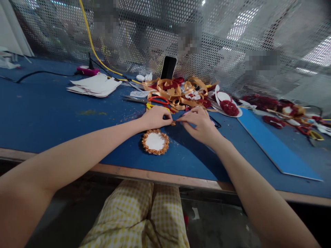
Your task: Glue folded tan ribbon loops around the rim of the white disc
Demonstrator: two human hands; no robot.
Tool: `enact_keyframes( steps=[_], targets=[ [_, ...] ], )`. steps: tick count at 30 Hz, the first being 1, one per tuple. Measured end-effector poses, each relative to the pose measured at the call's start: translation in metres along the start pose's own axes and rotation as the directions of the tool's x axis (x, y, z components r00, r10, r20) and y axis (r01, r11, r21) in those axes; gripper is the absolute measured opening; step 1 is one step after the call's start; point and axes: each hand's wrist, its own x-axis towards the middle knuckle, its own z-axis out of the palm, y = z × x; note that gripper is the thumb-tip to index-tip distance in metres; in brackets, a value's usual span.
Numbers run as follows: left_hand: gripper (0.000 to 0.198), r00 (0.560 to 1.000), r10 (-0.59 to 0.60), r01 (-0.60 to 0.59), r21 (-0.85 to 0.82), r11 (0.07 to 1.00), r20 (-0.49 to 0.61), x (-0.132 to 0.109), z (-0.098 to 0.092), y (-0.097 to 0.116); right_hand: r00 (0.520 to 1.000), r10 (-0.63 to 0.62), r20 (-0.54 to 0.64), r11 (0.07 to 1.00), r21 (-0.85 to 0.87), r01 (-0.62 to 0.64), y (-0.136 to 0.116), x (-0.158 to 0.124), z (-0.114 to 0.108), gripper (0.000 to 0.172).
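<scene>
A small piece of gold ribbon [173, 123] lies between my two hands just above the table. My left hand [157, 117] is closed in a pinch at the ribbon piece's left side. From the other side, my right hand [198, 123] reaches in with its index finger stretched to the ribbon piece and its thumb apart. Just below my left hand sits a white disc [155, 141], edged all round with a ruffled gold ribbon border [144, 142]. Scissors with red-orange handles [159, 100] and a yellow-handled tool [151, 106] lie right behind my hands.
A heap of gold ribbon [168, 88] and dark red trim spreads behind my hands, with a phone [168, 67] leaning upright. White sheets [94, 85] are stacked left. A blue board [276, 144] lies right, beside white discs with a red rosette [229, 107]. Perforated metal [144, 41] stands behind.
</scene>
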Motion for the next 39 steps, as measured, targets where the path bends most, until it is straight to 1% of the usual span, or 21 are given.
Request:
enact_keyframes(
  steps=[3, 5, 9, 14, 17, 22, 26, 29, 32, 39],
  targets=[
    [0.018, 1.000, -0.002, 0.002, -0.055, 0.999, 0.004, -0.002, -0.001, 0.000, 0.987, 0.064, -0.146, 0.998, -0.014, -0.067, 0.003, 0.000, 0.001, 0.032],
    [0.019, 1.000, 0.002, -0.003, -0.085, 0.996, -0.012, -0.003, -0.001, 0.000, 0.978, 0.085, -0.190, 0.996, -0.022, -0.091, 0.007, 0.000, 0.003, 0.029],
    [0.022, 0.999, 0.003, -0.010, -0.154, 0.988, -0.043, -0.006, -0.002, 0.002, 0.978, 0.090, -0.188, 0.995, -0.018, -0.095, 0.010, 0.000, 0.007, 0.024],
    [0.021, 0.997, 0.015, -0.030, -0.208, 0.978, -0.073, -0.010, -0.008, 0.008, 0.977, 0.099, -0.189, 0.995, 0.003, -0.100, 0.005, 0.002, 0.008, 0.020],
    [0.022, 0.996, 0.021, -0.042, -0.273, 0.961, -0.081, -0.014, -0.011, 0.013, 0.979, 0.087, -0.184, 0.996, 0.034, -0.082, 0.002, 0.002, 0.007, 0.018],
    [0.023, 0.995, -0.006, -0.032, -0.386, 0.922, -0.097, -0.018, -0.010, 0.019, 0.980, 0.065, -0.186, 0.995, 0.091, -0.049, -0.002, 0.002, 0.004, 0.015],
    [0.023, 0.993, -0.037, -0.017, -0.444, 0.896, -0.113, -0.017, -0.006, 0.016, 0.970, 0.039, -0.240, 0.995, 0.101, -0.015, -0.001, 0.001, 0.004, 0.011],
    [0.024, 0.991, -0.052, -0.014, -0.492, 0.871, -0.119, -0.016, -0.003, 0.013, 0.952, -0.005, -0.306, 0.993, 0.112, 0.041, 0.001, 0.001, 0.007, 0.009],
    [0.024, 0.990, -0.076, 0.002, -0.521, 0.854, -0.120, -0.016, -0.003, 0.012, 0.937, -0.024, -0.350, 0.990, 0.121, 0.071, 0.001, 0.001, 0.009, 0.007],
    [0.020, 0.983, -0.145, 0.050, -0.602, 0.797, -0.111, -0.015, -0.002, 0.013, 0.928, -0.021, -0.371, 0.988, 0.132, 0.075, -0.001, 0.001, 0.010, 0.010]
  ],
)
